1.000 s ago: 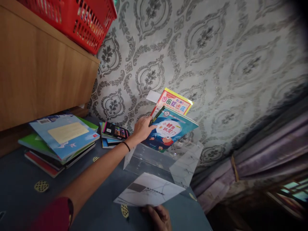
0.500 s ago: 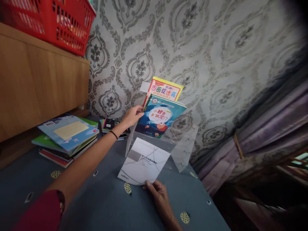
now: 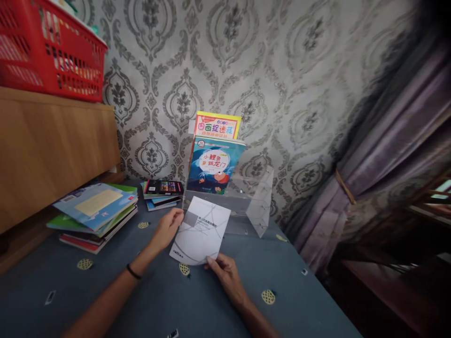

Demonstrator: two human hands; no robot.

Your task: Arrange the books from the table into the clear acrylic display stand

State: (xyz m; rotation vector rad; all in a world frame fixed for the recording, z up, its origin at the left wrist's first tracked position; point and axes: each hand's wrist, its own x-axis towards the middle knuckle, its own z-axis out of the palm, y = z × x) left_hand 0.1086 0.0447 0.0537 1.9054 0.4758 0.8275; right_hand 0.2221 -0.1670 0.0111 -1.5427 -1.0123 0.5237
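A white booklet [image 3: 202, 237] with grey curved lines and a grey block on its cover is tilted up in front of the stand. My right hand [image 3: 227, 277] pinches its bottom edge between thumb and fingers. Beside the booklet's left edge is my left hand [image 3: 168, 228], fingers loosely bent; whether they touch the paper is hard to tell. Behind, a clear acrylic stand [image 3: 260, 202] bears a blue picture book [image 3: 214, 164] with a fish on its cover. A yellow-and-red book [image 3: 218, 123] rises behind that one.
Left of my arm lies a stack of books [image 3: 97, 211]. A smaller pile with a black book [image 3: 164, 187] on top sits by the wall. A red basket [image 3: 75, 61] stands on the wooden cabinet [image 3: 59, 145]. A curtain [image 3: 327, 206] hangs at right.
My left hand has left the blue book's edge and come down to the booklet's left side. My right hand still holds the booklet. The view has shifted and levelled somewhat.
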